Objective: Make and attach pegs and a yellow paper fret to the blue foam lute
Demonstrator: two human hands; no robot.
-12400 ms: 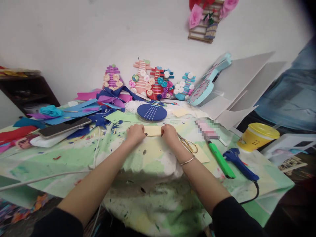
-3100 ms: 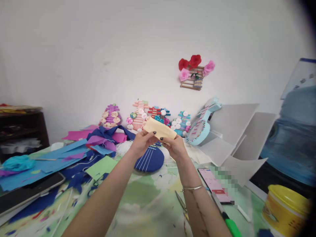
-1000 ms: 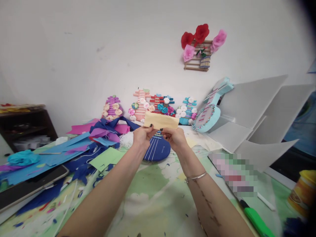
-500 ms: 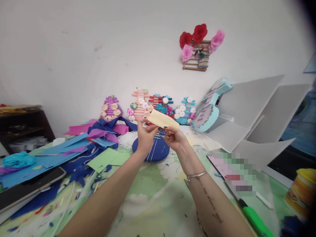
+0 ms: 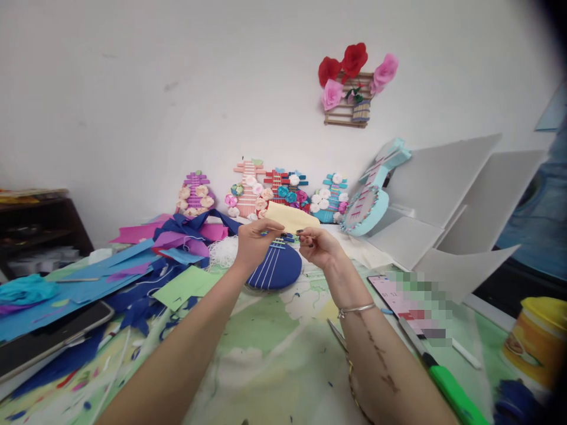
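Note:
Out in front of me a pale yellow piece of crepe paper is held up by its lower edge. My left hand pinches it near its left side, thumb and fingers together. My right hand pinches the same edge a little to the right, with the other fingers curled. Behind and below the hands lies a dark blue lute-shaped craft piece with white strings; its upper part is partly hidden. A tangle of white string sits just left of it.
Coloured paper sheets and a phone lie on the left. Decorated small lutes stand along the wall. At right are grey boards, a green-handled cutter, a yellow-lidded tub, and scissors under my right forearm.
My hands have moved slightly apart along the paper's edge, and the paper sits a little lower. More of the blue lute's strings show between them. The view has shifted slightly.

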